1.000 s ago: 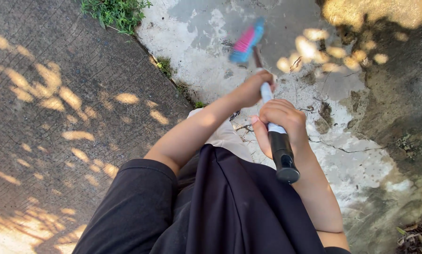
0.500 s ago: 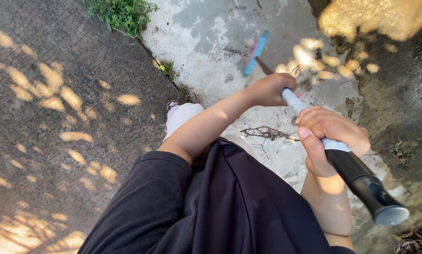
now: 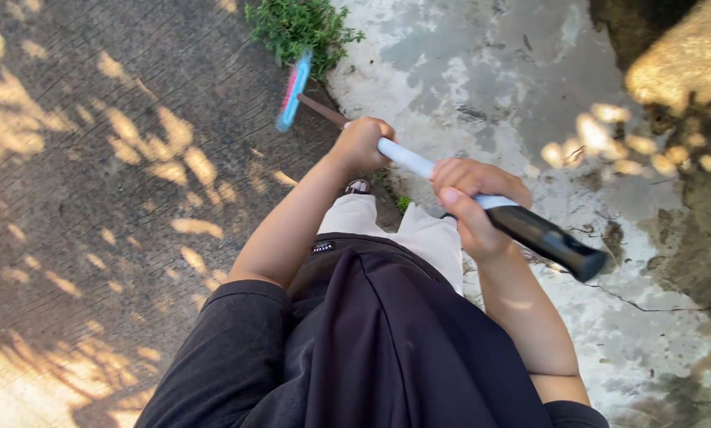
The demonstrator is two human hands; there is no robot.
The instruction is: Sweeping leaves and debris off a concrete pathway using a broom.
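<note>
Both my hands grip a long broom handle point(image 3: 407, 158), white in the middle with a black end grip point(image 3: 550, 240). My left hand point(image 3: 361, 143) holds it lower down, toward the head. My right hand point(image 3: 474, 198) wraps the upper part, just below the black grip. The blue and pink broom head point(image 3: 293, 89) rests on the dark pavement beside a green weed clump point(image 3: 304, 28).
Dark rough pavement point(image 3: 109, 198) with sun patches lies on the left. Pale cracked concrete point(image 3: 490, 87) lies on the right, with dark soil point(image 3: 688, 238) at its far edge. My black shirt, light trousers and one shoe point(image 3: 358, 187) show below.
The broom head has swung left, from the pale concrete to the dark pavement by the weeds. Both hands moved left with the handle.
</note>
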